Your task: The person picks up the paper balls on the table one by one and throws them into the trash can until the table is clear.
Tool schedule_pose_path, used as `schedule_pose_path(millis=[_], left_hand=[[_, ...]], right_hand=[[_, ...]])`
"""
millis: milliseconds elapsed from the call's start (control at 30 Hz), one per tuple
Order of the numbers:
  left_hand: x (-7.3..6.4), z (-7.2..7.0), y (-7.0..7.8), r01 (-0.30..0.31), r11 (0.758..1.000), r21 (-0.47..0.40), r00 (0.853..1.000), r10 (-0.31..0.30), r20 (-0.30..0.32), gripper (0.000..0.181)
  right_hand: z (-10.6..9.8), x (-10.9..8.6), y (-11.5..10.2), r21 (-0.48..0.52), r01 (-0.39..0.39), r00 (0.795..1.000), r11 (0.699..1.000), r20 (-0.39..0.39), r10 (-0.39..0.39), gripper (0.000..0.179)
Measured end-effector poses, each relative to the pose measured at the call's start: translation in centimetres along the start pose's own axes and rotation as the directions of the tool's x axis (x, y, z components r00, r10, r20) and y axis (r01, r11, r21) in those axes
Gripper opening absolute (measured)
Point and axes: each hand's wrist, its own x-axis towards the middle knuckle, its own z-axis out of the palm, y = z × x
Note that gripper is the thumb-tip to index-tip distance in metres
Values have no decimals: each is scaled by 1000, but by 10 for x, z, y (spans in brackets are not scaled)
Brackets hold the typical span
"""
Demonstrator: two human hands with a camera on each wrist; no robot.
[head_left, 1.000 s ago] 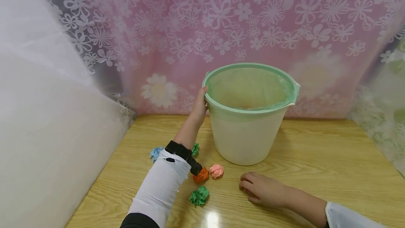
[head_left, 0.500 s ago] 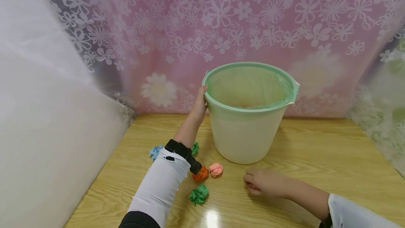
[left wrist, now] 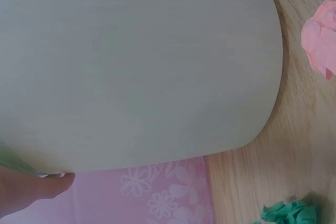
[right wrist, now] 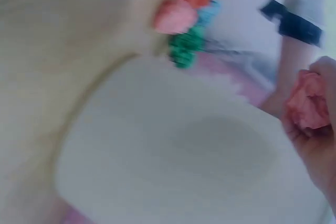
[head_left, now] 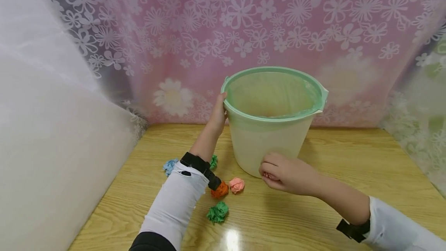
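Observation:
A pale bucket (head_left: 268,138) with a green rim and a clear plastic liner stands upright on the wooden table. My left hand (head_left: 217,114) grips its rim at the left side, thumb over the edge. In front of the bucket, my right hand (head_left: 287,174) is raised off the table and pinches a crumpled pink paper ball (right wrist: 308,100). Left of that hand on the table lie another pink paper ball (head_left: 237,185), an orange paper ball (head_left: 220,190) and a green paper ball (head_left: 218,212). The liner hides the bucket's bottom.
Beyond my left forearm lie a blue paper ball (head_left: 170,167) and a second green paper ball (head_left: 213,162), both partly hidden by it. A pink flowered curtain (head_left: 195,49) hangs along the table's back edge. White sheeting (head_left: 62,146) borders the left.
My right hand has closed its fingers on a pink paper ball from the table and lifted it up toward the bucket. The left hand has stayed on the rim.

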Motion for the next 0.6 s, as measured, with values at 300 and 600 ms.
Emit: schedule_pose_path(millis=[300,600], left_hand=[[0,-3,0,4,1000,14,1000,-4,3,65],[-1,1,1,0,1000,8,1000,0,1,64]], right_hand=[[-53,57,12,-85,-13,917,996,-398,-22,13],[-83,70,47,57,-425,859,903,-289,423,15]])
